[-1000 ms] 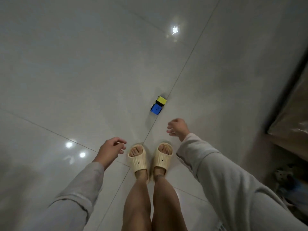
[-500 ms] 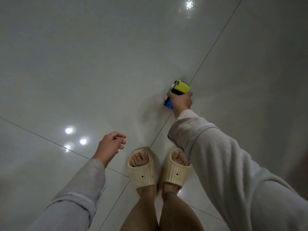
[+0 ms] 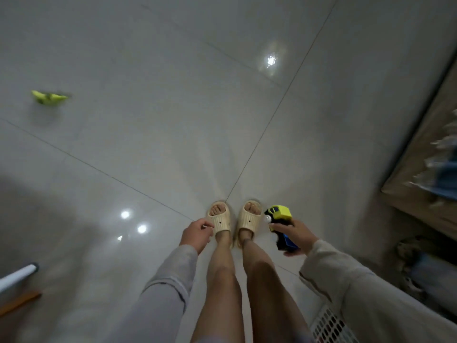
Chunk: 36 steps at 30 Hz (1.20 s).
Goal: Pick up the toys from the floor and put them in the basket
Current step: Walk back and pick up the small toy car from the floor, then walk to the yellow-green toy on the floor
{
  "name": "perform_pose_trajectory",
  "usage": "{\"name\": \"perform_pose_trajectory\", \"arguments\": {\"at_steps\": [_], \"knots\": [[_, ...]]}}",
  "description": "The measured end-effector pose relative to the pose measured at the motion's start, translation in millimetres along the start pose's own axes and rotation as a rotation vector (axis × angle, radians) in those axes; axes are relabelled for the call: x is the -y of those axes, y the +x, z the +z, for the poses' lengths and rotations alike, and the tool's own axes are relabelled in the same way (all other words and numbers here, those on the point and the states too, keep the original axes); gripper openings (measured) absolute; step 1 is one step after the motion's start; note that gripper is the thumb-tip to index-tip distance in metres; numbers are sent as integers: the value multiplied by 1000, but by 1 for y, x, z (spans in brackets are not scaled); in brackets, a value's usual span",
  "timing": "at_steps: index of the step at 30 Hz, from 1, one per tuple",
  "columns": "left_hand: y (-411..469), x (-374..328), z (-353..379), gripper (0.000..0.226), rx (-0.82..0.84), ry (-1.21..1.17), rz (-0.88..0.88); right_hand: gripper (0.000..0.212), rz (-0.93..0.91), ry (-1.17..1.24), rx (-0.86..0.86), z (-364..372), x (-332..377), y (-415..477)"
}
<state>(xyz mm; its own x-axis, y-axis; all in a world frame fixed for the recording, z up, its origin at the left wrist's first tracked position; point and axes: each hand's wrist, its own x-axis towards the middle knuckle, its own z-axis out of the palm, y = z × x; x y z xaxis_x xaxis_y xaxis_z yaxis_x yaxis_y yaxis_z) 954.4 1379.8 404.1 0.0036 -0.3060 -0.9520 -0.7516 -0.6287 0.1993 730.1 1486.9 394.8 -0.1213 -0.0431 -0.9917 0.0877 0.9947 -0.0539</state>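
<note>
The right hand [image 3: 295,237] is grasping a yellow, black and blue toy truck [image 3: 280,225], and its grip is clenched around the middle of the toy. The truck is hanging in the air just to the right of the slippers [image 3: 233,222]. No writing can be read on it. The left hand [image 3: 196,233] is hanging empty just left of the slippers, with fingers loosely curled. A blurred yellow-green toy [image 3: 48,97] is lying on the floor [image 3: 173,120], well apart from the slippers, far to the upper left. A white basket [image 3: 330,326] with holes is showing below and right of the slippers, partly hidden by the right sleeve [image 3: 371,293].
</note>
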Motion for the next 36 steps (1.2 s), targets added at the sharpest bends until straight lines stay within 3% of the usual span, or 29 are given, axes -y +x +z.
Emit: {"name": "perform_pose_trajectory", "arguments": {"at_steps": [6,11,16,25,28,31,36], "knots": [[-120,3,-24,23,-2,36,73,43,-29,-165,-86,-12,-72,-124],[-166,31,-42,14,-75,133,37,51,-45,-238,-325,-27,-102,-160],[-188,65,-48,13,-108,128,-31,37,-120,-319,-362,-41,-94,-166],[-195,119,-38,15,-193,-184,-99,49,-321,-594,-270,-7,-10,-172],[-194,138,-35,36,-171,-213,-138,46,-438,-726,-229,14,33,-178],[-189,152,-41,20,-105,-267,-267,37,-517,-768,-181,34,75,-182],[-168,159,-87,12,-194,-581,-324,39,-520,-845,-177,58,141,-172]]}}
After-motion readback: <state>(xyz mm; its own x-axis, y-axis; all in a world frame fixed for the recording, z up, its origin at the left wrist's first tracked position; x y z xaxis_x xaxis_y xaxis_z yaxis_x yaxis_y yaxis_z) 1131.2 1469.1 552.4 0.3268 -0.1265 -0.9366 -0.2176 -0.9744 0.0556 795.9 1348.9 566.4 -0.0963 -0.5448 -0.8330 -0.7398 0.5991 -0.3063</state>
